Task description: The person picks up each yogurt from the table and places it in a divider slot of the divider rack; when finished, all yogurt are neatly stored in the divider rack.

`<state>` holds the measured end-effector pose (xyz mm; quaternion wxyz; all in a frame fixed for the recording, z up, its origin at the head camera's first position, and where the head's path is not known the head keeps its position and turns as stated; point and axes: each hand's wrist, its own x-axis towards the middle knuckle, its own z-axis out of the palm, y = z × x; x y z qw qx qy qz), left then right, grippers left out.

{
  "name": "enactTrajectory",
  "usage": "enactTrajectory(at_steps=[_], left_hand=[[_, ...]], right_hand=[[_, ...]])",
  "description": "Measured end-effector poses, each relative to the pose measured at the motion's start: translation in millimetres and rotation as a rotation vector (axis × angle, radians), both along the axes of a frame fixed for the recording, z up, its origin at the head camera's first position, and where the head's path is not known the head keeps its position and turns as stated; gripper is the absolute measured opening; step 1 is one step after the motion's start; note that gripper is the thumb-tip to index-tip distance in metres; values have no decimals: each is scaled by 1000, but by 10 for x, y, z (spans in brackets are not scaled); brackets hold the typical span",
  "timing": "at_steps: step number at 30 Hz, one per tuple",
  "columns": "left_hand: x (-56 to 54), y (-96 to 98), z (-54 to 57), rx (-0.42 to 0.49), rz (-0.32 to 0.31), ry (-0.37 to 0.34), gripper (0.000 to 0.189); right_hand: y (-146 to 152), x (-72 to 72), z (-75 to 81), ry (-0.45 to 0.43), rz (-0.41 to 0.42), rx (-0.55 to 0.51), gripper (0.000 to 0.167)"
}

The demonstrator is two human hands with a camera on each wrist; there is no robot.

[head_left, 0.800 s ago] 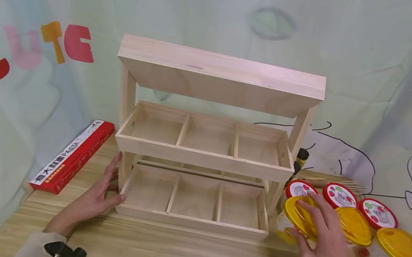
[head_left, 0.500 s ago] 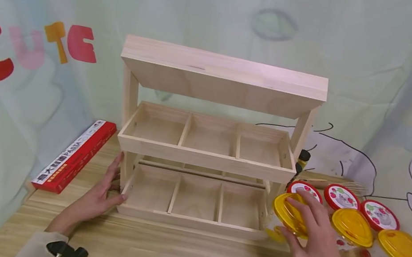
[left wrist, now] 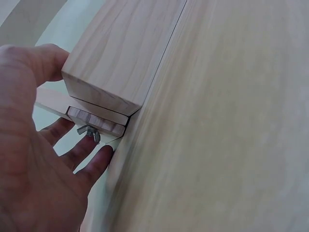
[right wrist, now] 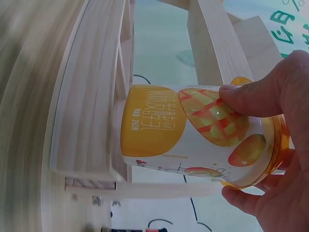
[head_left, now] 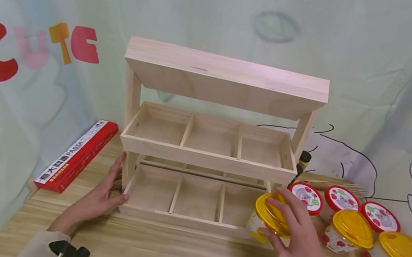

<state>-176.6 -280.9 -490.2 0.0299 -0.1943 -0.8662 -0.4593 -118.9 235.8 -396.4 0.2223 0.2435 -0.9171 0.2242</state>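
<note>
My right hand (head_left: 298, 246) grips a mango yogurt cup (right wrist: 164, 130) near its yellow lid (head_left: 271, 213), thumb on one side and fingers on the other. The cup is held at the right end of the lower tray (head_left: 191, 224) of a two-tier wooden shelf (head_left: 209, 161), covering part of the right compartment in the head view. My left hand (head_left: 95, 203) rests at that tray's left end. Its thumb touches the corner, and the fingers lie along the side by a wing nut (left wrist: 90, 131) in the left wrist view.
Right of the shelf stand two more yellow-lidded cups (head_left: 351, 230) and several red-lidded tubs (head_left: 342, 198). Black-capped bottles (head_left: 304, 158) are partly hidden behind the shelf's right post. A red pasta box (head_left: 78, 155) lies at the left, by the curtain (head_left: 209, 7).
My right hand has carried the yogurt cup leftward, from beside the tubs to the lower tray's right end. My left hand has stayed at the shelf's left side.
</note>
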Motion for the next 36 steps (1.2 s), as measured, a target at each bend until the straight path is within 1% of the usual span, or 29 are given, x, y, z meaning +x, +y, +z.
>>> enactTrajectory(at_steps=[4, 10, 18, 20, 24, 27, 33, 36], left_hand=[[-2, 3, -9, 0, -1, 8, 117], [-10, 4, -28, 8, -6, 15, 116], [-6, 4, -25, 0, 3, 6, 116], [-6, 6, -26, 4, 0, 11, 116], [-18, 16, -22, 10, -9, 23, 116], [-17, 23, -14, 8, -11, 14, 115], [8, 4, -16, 11, -8, 27, 116], [2, 1, -16, 12, -9, 25, 117]], right_hand=[[-92, -10, 6, 20, 6, 30, 76], [-240, -66, 13, 56, 95, 3, 77], [-419, -133, 25, 39, 145, 5, 76], [-455, -135, 27, 20, 152, 5, 75], [-509, -154, 15, 22, 178, -10, 73], [-557, -188, -6, 50, 210, -33, 71], [-703, -257, -60, 79, 248, -32, 68], [-777, -286, -68, 82, 271, -35, 67]])
